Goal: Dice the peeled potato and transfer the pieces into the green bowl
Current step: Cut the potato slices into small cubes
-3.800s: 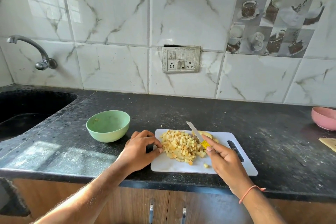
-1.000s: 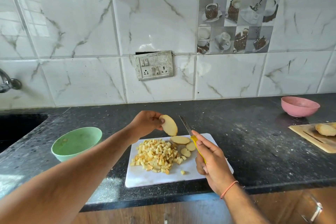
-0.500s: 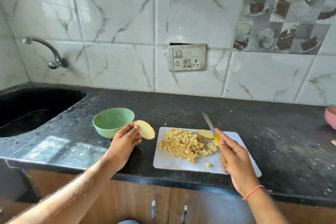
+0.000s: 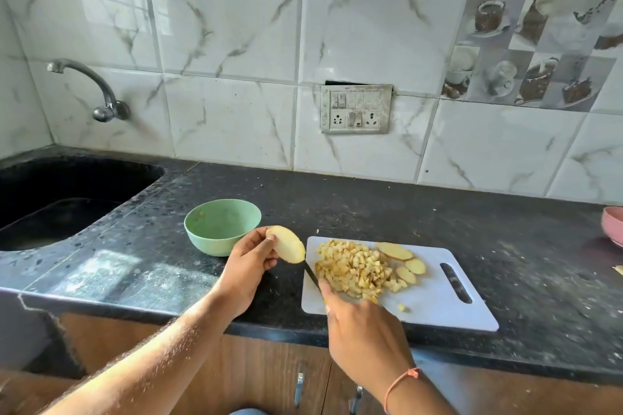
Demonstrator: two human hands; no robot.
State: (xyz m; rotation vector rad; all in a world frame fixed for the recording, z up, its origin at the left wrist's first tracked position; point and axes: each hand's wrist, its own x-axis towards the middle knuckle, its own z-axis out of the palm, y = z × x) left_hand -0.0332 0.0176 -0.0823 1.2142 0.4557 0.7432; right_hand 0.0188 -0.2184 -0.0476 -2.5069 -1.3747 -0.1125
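Where tiles end, speckled black counter (image 4: pixel 387 209)

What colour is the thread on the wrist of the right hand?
Orange. The thread circles the wrist below the right hand, seen best in the head view.

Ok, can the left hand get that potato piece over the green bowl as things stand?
Probably yes. The left hand holds the potato piece right beside the green bowl, and nothing stands between them. The knife in the right hand points at the piece, though.
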